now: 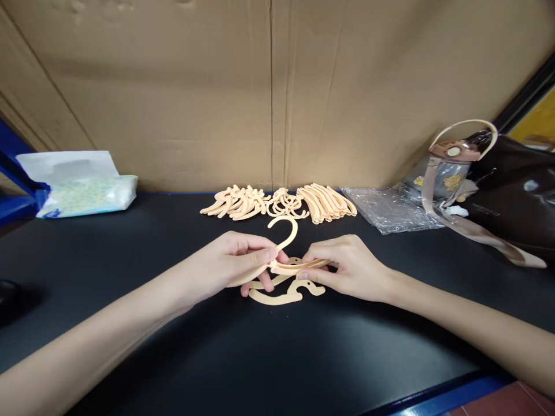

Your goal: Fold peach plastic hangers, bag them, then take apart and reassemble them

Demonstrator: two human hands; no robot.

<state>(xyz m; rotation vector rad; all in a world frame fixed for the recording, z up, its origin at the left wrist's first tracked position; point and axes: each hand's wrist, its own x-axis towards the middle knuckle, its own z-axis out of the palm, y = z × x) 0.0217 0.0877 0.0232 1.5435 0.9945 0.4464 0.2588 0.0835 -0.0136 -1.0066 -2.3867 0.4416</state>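
A cream plastic clothes hanger (286,232) is held between my two hands above the table, its hook pointing up. My left hand (243,260) is closed on it just below the hook, thumb on top, covering part of the left arm. Fingers of my right hand (342,263) pinch the hanger's right arm. Beneath my hands, loose hanger pieces (277,297) lie on the black table (277,358), partly hidden by the fingers. Whether the held parts are fully joined cannot be made out.
Along the back lie a left pile of curved pieces (238,202), a middle pile of hooks (286,203) and a right pile of arms (327,202). A tissue pack (91,193) sits left. Clear plastic bag (385,208), strapped bottle (451,173) and black bag (515,196) stand right. Cardboard (173,98) rises behind.
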